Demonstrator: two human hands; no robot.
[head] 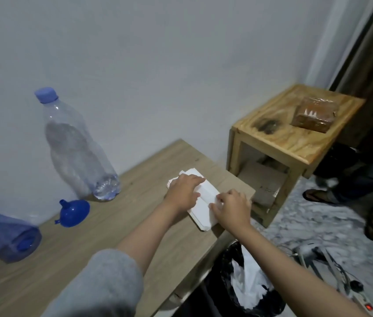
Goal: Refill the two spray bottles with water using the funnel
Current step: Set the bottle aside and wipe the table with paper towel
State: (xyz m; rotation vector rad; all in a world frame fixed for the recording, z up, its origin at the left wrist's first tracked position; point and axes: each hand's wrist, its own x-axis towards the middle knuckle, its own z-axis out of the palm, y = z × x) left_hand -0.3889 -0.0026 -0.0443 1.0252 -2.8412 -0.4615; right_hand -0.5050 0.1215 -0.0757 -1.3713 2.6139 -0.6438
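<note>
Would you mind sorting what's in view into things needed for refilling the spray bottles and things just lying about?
For the job: blue funnel; water bottle; blue bottle.

Lying about: white tissues under both hands; brown packet on the stool; bin.

Bare table [71, 255] runs open from centre toward 7 o'clock, wide enough for a hand to pass. At 9 o'clock the tall water bottle [78, 147] stands against the wall, the blue funnel [74, 212] just below it and a blue spray bottle [7, 237] lying at the left edge (all three well apart from the hands). Both hands, left [184, 191] and right [232, 208], cover the white tissue stack [203, 200] at 3 o'clock by the table's edge. Beyond that edge a wooden stool [295, 138] blocks 2 o'clock; a black bin [245, 284] sits at 5 o'clock.
</note>
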